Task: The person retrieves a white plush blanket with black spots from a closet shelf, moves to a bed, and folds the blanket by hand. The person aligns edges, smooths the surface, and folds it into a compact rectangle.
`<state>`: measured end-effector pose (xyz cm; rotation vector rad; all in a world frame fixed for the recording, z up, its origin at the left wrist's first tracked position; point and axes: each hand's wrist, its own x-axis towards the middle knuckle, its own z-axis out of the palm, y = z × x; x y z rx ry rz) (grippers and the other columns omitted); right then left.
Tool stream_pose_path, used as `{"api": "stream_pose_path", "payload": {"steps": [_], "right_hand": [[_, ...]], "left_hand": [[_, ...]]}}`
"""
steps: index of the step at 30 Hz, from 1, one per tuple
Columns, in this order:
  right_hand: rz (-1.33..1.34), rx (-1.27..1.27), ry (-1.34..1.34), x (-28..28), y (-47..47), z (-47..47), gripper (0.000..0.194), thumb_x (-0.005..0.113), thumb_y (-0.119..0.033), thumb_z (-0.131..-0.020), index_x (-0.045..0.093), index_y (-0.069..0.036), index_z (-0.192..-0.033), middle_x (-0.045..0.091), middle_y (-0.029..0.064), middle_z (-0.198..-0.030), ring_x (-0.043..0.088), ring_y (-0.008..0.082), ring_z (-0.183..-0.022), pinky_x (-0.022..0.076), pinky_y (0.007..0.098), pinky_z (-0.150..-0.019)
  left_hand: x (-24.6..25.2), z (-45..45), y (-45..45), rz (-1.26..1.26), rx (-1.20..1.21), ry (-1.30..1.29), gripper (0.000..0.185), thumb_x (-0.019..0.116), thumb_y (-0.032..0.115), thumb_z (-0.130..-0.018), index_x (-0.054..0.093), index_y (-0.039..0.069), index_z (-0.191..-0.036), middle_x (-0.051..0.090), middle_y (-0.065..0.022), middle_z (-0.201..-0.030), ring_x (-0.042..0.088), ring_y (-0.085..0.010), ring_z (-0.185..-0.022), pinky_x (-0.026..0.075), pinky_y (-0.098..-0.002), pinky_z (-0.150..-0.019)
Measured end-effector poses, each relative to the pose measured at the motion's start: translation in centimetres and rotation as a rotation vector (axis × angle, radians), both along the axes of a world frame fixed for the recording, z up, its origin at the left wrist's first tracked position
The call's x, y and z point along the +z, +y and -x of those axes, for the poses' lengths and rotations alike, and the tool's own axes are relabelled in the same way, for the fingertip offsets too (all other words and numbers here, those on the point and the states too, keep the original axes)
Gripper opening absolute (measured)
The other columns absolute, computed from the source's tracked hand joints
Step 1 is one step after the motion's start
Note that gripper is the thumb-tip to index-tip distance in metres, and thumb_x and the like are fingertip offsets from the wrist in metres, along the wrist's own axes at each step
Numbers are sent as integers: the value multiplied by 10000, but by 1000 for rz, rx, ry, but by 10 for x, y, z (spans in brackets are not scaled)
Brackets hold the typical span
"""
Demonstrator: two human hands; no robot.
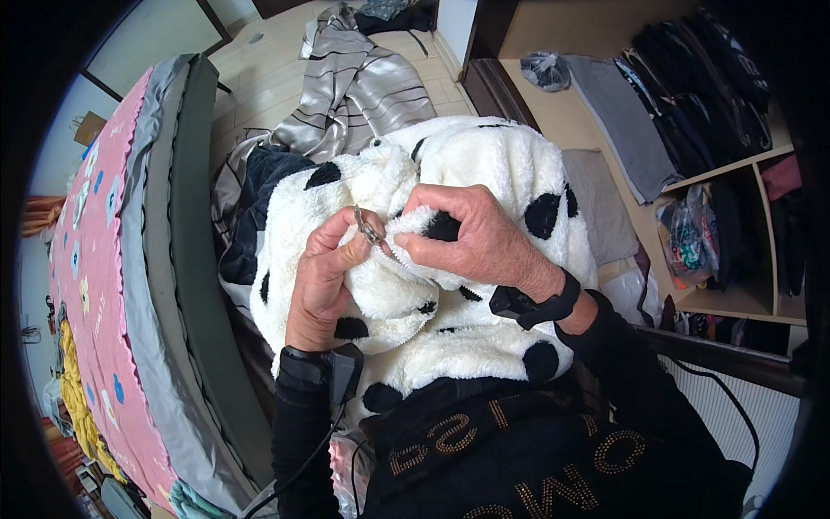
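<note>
A fluffy white fleece garment or cover with black spots [493, 162] is heaped over my lap. My left hand [324, 279] pinches a small metal piece [367, 228], apparently a zipper slider with its pull, between thumb and fingers. From it, a toothed zipper edge [402, 259] runs down and right along the fleece. My right hand [470, 240] grips a fold of the fleece with a black spot, thumb and forefinger at the zipper edge just right of the metal piece. My fingertips partly hide where the zipper meets the slider.
On the left stands a bed with a pink flowered cover [97, 246]. Silvery striped fabric [363, 91] and dark cloth [259, 201] lie beyond the fleece. To the right is an open wooden wardrobe [720, 305] with folded clothes [700, 84] and a plastic bag [687, 240].
</note>
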<state>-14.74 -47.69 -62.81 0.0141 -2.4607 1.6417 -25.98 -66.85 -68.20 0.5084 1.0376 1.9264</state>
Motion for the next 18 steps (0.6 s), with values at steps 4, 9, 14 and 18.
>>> {"api": "stream_pose_path", "payload": {"steps": [4, 9, 14, 18], "right_hand": [[-15, 3, 19, -1, -1, -1, 188, 742, -145, -873, 663, -26, -995, 575, -12, -716, 502, 45, -674, 430, 244, -610], [8, 3, 42, -1, -2, -1, 197, 744, -152, -873, 660, -27, -1001, 586, -11, -721, 500, 41, -659, 419, 240, -584], [-27, -11, -9, -1, -1, -2, 206, 746, -153, -864, 659, -24, -1000, 611, 1, -737, 506, 46, -650, 424, 243, -572], [-38, -33, -9, -2, -1, 0, 210, 740, -164, -865, 661, -21, -996, 612, 14, -745, 520, 58, -665, 442, 253, -594]], "left_hand": [[-4, 0, -1, -10, 14, -12, 187, 735, 188, -925, 676, 53, -1040, 663, -32, -1031, 588, -165, -1009, 410, -328, -1000], [-5, 1, -1, -13, 3, -6, 159, 733, 160, -926, 688, 54, -1036, 665, -21, -1047, 586, -155, -1023, 411, -320, -1005], [-2, -1, -1, 14, 26, -1, 129, 711, 128, -945, 697, 51, -1048, 666, -4, -1058, 583, -127, -1009, 428, -299, -977], [1, -3, 0, 37, 44, 70, 123, 696, 110, -957, 699, 43, -1061, 671, -2, -1068, 585, -115, -1003, 437, -287, -959]]}}
